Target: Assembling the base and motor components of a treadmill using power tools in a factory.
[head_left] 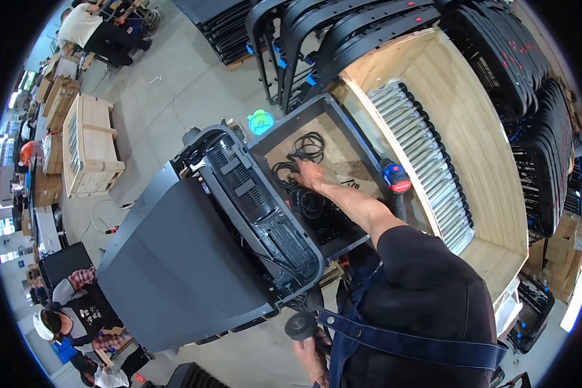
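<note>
Head view, fisheye, looking down on a workshop floor. The person's right hand (308, 173) reaches fwd into a shallow dark metal tray w/ a cardboard-brown floor (343, 161), fingers curled narrow around a coil of thin black cable (290, 169), apparently gripping it; more black cable coils (309, 147) lie just beyond, inside the same tray, and another bundle (312, 204) sits nearer the body. The tray's raised rim keeps the loose coils from sliding off, likely why they're stored there. The left hand (312, 357) is low at the bottom edge, beside a round black knob or wheel (299, 325); fingers partly hidden by the blue apron strap, so can't tell if they're closed or spread. Between the hands stands a large dark grey sheet-metal cabinet w/ its ribbed black back panel exposed (194, 258), tilted open toward the tray, prob. so the inner side is reachable. Right of the tray: a red-and-blue cordless drill (396, 178) resting at the edge of a big pale wooden crate (491, 194) holding a row of silver-grey ribbed metal bars (427, 168). Black curved frames (343, 32) are stacked behind. Open room: bare grey concrete floor (174, 90) up-left; the right side is hemmed by crate walls. Other workers (77, 310) sit lower-left, well apart.
</note>
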Demonstrator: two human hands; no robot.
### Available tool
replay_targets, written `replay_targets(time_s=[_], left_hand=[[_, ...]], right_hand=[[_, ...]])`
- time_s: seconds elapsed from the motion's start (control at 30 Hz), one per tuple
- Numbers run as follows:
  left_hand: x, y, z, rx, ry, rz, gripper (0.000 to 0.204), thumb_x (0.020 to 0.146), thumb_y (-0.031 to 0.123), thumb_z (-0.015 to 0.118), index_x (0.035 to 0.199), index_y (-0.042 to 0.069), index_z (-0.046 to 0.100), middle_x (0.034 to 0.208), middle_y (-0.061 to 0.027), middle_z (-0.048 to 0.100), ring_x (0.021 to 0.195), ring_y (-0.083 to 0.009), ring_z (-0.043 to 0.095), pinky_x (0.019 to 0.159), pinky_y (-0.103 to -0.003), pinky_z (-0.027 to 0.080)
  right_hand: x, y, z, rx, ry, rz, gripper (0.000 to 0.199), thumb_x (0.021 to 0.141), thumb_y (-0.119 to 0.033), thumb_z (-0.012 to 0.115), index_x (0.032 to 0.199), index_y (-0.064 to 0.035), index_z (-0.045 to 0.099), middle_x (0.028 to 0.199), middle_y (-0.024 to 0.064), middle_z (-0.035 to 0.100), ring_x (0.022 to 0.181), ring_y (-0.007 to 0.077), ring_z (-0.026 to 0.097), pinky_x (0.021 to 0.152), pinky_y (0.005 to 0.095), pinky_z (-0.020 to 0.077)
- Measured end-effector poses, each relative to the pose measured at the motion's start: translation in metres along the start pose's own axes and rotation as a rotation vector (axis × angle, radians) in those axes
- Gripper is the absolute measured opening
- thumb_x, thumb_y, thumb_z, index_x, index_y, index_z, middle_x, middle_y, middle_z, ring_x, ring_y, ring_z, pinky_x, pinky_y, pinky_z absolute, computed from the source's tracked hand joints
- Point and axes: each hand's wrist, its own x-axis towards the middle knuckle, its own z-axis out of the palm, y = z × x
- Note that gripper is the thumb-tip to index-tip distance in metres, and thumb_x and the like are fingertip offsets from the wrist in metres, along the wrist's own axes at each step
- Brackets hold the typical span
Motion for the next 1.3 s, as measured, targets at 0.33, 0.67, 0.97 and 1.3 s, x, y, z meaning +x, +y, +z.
replay_targets(time_s=[0.33,0.67,0.97,1.3], left_hand=[[0.022,0.005,0.009,0.018,-0.109,0.010,0.040,0.100,0.032,0.061,0.123,0.000,0.052,0.083,-0.0147,0.063,0.065,-0.0213,0.061,0.059,-0.032,0.049],[0.007,-0.028,-0.010,-0.070,-0.124,-0.028,0.033,0.102,0.027,0.060,0.118,-0.002,0.055,0.091,-0.0144,0.065,0.071,-0.0204,0.062,0.065,-0.033,0.051],[0.024,-0.029,-0.011,-0.032,-0.227,0.073,0.039,0.101,0.032,0.061,0.125,0.003,0.051,0.088,-0.0104,0.063,0.069,-0.0151,0.059,0.062,-0.027,0.048],[0.015,-0.021,-0.010,0.058,-0.538,0.268,0.070,0.102,0.032,0.062,0.157,0.006,0.026,0.088,-0.0052,0.058,0.069,-0.0099,0.053,0.057,-0.023,0.044]], right_hand=[[0.001,0.016,-0.041,0.082,0.069,-0.041,0.026,0.091,-0.021,0.067,0.114,-0.0085,0.065,0.119,0.0195,0.062,0.110,0.0444,0.061,0.090,0.0545,0.0515],[0.036,0.048,-0.043,-0.033,0.218,-0.081,0.031,0.094,-0.030,0.067,0.115,-0.0093,0.073,0.120,0.0210,0.067,0.110,0.0425,0.064,0.094,0.0514,0.0517],[-0.137,-0.041,-0.189,1.034,-0.177,-0.064,0.042,0.092,-0.019,0.075,0.120,0.0109,0.065,0.086,0.0081,0.070,0.081,0.0138,0.066,0.078,0.0301,0.0528],[-0.351,-0.107,-0.222,0.693,-0.781,-0.392,0.030,0.097,-0.016,0.072,0.121,0.0015,0.071,0.107,0.0059,0.071,0.097,0.0117,0.063,0.086,0.0295,0.0515]])
